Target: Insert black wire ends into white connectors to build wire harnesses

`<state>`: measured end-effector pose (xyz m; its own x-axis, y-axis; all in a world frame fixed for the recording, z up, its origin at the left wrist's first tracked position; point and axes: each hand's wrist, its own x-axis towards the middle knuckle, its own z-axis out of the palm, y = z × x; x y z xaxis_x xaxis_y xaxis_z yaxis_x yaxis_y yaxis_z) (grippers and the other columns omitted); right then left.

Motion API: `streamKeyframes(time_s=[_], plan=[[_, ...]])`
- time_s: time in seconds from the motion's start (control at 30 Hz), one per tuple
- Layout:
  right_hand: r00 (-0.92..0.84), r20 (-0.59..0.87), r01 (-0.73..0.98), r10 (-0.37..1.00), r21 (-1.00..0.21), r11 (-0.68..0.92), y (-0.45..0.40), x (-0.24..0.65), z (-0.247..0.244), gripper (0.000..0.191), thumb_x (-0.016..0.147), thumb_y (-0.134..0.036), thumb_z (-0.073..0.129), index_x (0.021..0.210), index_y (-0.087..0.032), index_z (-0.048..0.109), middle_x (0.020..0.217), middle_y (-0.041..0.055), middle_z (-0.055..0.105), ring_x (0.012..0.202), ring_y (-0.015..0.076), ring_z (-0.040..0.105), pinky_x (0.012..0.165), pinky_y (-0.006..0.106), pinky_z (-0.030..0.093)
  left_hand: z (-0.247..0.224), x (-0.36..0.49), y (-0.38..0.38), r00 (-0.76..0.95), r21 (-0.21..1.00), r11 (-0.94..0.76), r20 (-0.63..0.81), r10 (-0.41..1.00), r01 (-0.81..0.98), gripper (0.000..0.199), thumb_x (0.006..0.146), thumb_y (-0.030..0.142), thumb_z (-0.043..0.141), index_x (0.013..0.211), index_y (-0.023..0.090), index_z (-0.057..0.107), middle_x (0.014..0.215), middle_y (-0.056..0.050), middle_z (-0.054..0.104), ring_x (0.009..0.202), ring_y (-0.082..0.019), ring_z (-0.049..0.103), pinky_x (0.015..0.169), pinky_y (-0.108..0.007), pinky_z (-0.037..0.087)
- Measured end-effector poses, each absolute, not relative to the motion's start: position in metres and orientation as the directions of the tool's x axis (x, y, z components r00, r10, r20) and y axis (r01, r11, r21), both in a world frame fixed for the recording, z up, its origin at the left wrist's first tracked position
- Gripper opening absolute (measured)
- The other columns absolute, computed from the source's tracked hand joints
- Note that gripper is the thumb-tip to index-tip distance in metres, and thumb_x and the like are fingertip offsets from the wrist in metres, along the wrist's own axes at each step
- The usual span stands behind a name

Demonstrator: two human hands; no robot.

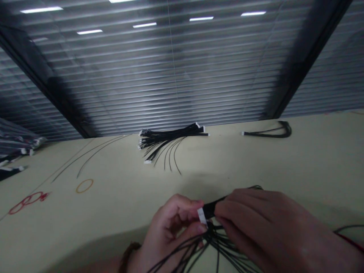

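Note:
Between my two hands is a black wire harness (209, 211) with a white connector (201, 216) at its left end. My left hand (176, 223) pinches the connector between thumb and fingers. Just behind it, my right hand (264, 223) is closed over the black sleeved part, and its fingertips are partly hidden. Many loose black wires (218, 239) fan out below the connector, across my left palm and toward the bottom edge.
A bundle of similar black harnesses (173, 136) lies at the table's back edge. Right of it rests a single bent harness (267, 134). Red loops (28, 201), a yellow rubber band (84, 185) and more harnesses (14, 168) are at left. Window blinds (176, 76) rise behind the table.

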<state>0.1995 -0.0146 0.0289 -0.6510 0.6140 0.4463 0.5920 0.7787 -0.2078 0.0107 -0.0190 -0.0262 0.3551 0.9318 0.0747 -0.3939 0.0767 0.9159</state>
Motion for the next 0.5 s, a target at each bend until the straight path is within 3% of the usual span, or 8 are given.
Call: streamKeyframes(time_s=[0.13, 0.33, 0.5], plan=[[-0.674, 0.437, 0.592, 0.596, -0.164, 0.789, -0.013, 0.196, 0.029, 0.020, 0.090, -0.012, 0.039, 0.077, -0.019, 0.054, 0.069, -0.0013, 0.056, 0.057, 0.0139, 0.048, 0.052, 0.029, 0.033, -0.017, 0.015, -0.019, 0.344, 0.891, 0.153, 0.004, 0.939, -0.427, 0.012, 0.075, 0.014, 0.070, 0.084, 0.019, 0.065, 0.067, 0.002, 0.065, 0.055, -0.005, 0.056, 0.049, -0.011, 0.044], [-0.592, 0.563, 0.704, 0.577, 0.011, 0.710, -0.012, 0.208, 0.035, 0.012, 0.087, -0.018, 0.044, 0.085, -0.018, 0.056, 0.076, 0.0028, 0.060, 0.063, 0.0158, 0.053, 0.056, 0.030, 0.037, -0.012, 0.012, -0.005, 0.174, 0.951, 0.160, -0.117, 0.978, -0.263, 0.023, 0.072, 0.025, 0.073, 0.089, 0.017, 0.058, 0.054, 0.007, 0.058, 0.037, -0.005, 0.049, 0.035, -0.013, 0.037], [-0.607, 0.258, 0.745, 0.751, -0.143, 0.651, -0.025, 0.222, 0.016, 0.021, 0.079, -0.015, 0.043, 0.067, -0.023, 0.058, 0.055, -0.0019, 0.056, 0.044, 0.0135, 0.051, 0.042, 0.027, 0.031, -0.009, 0.014, 0.000, 0.043, 0.943, 0.198, -0.194, 0.980, -0.266, 0.025, 0.069, 0.022, 0.074, 0.088, 0.018, 0.058, 0.053, 0.007, 0.058, 0.035, -0.006, 0.049, 0.034, -0.014, 0.033]])
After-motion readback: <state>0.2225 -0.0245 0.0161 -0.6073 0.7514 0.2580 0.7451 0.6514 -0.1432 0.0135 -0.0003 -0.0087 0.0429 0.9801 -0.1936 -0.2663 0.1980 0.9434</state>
